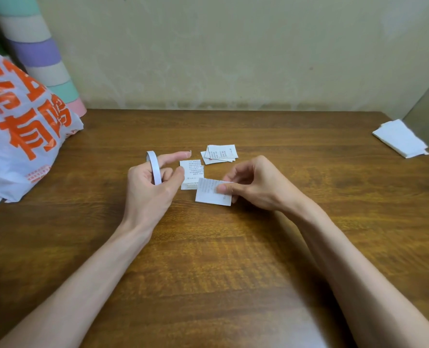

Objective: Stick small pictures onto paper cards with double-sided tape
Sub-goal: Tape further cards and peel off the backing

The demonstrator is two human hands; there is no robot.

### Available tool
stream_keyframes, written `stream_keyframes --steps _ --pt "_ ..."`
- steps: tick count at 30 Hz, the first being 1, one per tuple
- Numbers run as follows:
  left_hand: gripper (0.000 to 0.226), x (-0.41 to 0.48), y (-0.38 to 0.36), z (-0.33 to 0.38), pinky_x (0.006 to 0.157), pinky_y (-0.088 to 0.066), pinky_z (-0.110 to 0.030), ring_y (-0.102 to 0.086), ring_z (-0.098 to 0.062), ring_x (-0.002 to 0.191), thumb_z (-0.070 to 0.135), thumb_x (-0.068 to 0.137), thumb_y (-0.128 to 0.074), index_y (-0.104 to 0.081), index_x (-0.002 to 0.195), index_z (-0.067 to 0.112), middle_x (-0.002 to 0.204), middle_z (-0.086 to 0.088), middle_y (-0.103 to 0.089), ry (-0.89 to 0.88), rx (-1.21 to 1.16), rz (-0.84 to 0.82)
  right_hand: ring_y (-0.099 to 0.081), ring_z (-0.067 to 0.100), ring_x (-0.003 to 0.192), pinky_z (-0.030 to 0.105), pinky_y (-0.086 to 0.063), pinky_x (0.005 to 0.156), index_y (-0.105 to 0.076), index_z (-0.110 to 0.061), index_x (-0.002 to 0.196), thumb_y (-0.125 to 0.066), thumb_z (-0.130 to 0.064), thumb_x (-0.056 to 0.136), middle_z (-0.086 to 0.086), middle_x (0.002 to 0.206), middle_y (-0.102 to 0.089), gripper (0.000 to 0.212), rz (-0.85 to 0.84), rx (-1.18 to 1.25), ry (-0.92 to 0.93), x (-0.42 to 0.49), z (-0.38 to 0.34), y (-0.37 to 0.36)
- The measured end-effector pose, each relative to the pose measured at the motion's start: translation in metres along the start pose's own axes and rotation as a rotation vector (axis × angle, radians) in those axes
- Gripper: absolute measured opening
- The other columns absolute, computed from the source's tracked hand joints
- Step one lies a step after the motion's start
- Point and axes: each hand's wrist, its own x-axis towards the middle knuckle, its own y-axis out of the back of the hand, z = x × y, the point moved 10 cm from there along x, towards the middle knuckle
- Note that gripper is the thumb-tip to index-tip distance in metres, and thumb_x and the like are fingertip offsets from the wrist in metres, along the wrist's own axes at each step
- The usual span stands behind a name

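Views: one only, the head camera, so nothing is shared with a second view.
Position: above the near side of the wooden table (233,259); both forearms run in from the bottom corners.
Facing: forward and down across the table, toward the beige wall (233,46) behind its far edge.
Nearness: close; the table fills the lower two thirds of the frame.
Centre: over the table's middle, the left hand (150,189) holds a roll of double-sided tape (154,169) and the right hand (256,184) pinches a paper card (212,195).
Margins: a printed plastic bag (20,136) lies on the table's left side and a stack of white paper (400,138) at its far right corner.
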Motion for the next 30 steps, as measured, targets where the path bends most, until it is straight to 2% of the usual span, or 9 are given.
stream_keyframes --steps 4,9,11,14,17,19,21,25,30 --pt "0.026 -0.002 -0.003 0.002 0.079 -0.050 -0.011 -0.025 -0.015 0.050 0.001 0.096 -0.067 -0.081 0.104 0.021 0.051 -0.005 -0.028 -0.002 0.005 -0.027 -0.059 -0.006 0.057 0.009 -0.040 0.059 -0.082 -0.016 0.089 -0.082 -0.023 0.091 -0.016 0.067 -0.071 0.008 -0.013 -0.121 0.069 -0.005 -0.008 0.000" --pt "0.027 -0.003 -0.012 0.000 0.080 -0.052 -0.018 -0.022 -0.020 0.052 -0.002 0.096 -0.066 -0.081 0.096 0.020 0.055 -0.010 -0.025 0.013 -0.008 -0.110 -0.051 0.001 0.054 0.018 -0.041 0.058 -0.076 -0.028 0.078 -0.088 -0.028 0.084 -0.018 0.058 -0.062 0.014 0.039 -0.212 0.086 -0.004 -0.006 -0.006" --pt "0.029 -0.004 -0.016 -0.001 0.073 -0.049 -0.016 -0.021 -0.022 0.053 -0.004 0.096 -0.065 -0.081 0.092 0.019 0.055 -0.009 -0.025 0.024 -0.012 -0.149 -0.054 0.003 0.059 0.026 -0.050 0.064 -0.077 -0.029 0.087 -0.090 -0.029 0.081 -0.014 0.068 -0.065 0.014 0.054 -0.226 0.093 -0.002 -0.005 -0.006" --pt "0.033 -0.007 -0.021 -0.001 0.076 -0.052 -0.020 -0.021 -0.028 0.056 -0.006 0.096 -0.063 -0.080 0.085 0.021 0.055 -0.013 -0.025 0.048 -0.029 -0.212 -0.059 0.006 0.076 0.027 -0.053 0.078 -0.073 -0.034 0.114 -0.091 -0.030 0.078 -0.015 0.090 -0.064 0.041 0.137 -0.243 0.111 -0.006 -0.008 0.000" --pt "0.032 -0.009 -0.023 0.000 0.081 -0.051 -0.015 -0.022 -0.025 0.054 -0.005 0.097 -0.063 -0.080 0.089 0.020 0.055 -0.013 -0.025 0.066 -0.055 -0.245 -0.064 0.007 0.079 0.013 -0.044 0.070 -0.073 -0.026 0.123 -0.083 -0.016 0.087 -0.005 0.095 -0.066 0.039 0.152 -0.037 0.168 -0.009 -0.020 -0.002" --pt "0.032 -0.009 -0.023 -0.001 0.074 -0.048 -0.011 -0.023 -0.018 0.052 -0.005 0.097 -0.063 -0.081 0.089 0.020 0.056 -0.010 -0.025 0.075 -0.068 -0.242 -0.069 0.014 0.083 0.018 -0.050 0.071 -0.075 -0.022 0.120 -0.075 -0.005 0.091 0.004 0.101 -0.072 0.034 0.111 0.175 0.201 -0.010 -0.027 -0.005" --pt "0.031 -0.008 -0.023 0.000 0.065 -0.045 -0.008 -0.022 -0.016 0.052 -0.006 0.097 -0.063 -0.081 0.091 0.019 0.056 -0.008 -0.024 0.085 -0.089 -0.243 -0.073 0.023 0.094 0.031 -0.059 0.080 -0.077 -0.022 0.117 -0.071 -0.001 0.093 0.007 0.106 -0.076 0.032 0.104 0.285 0.213 -0.013 -0.032 -0.004" --pt "0.028 -0.009 -0.022 -0.001 0.058 -0.040 -0.005 -0.020 -0.015 0.051 -0.005 0.097 -0.063 -0.081 0.095 0.016 0.054 -0.002 -0.025 0.100 -0.118 -0.246 -0.074 0.016 0.099 0.023 -0.056 0.087 -0.080 -0.020 0.110 -0.071 0.001 0.095 0.005 0.106 -0.080 0.027 0.102 0.387 0.195 -0.017 -0.033 -0.006" --pt "0.025 -0.008 -0.022 -0.002 0.059 -0.041 -0.004 -0.021 -0.013 0.049 -0.003 0.098 -0.064 -0.081 0.099 0.016 0.053 -0.002 -0.026 0.105 -0.120 -0.250 -0.075 0.020 0.098 0.021 -0.055 0.083 -0.080 -0.011 0.111 -0.072 -0.002 0.096 0.009 0.106 -0.080 0.020 0.123 0.435 0.175 -0.017 -0.028 -0.004"
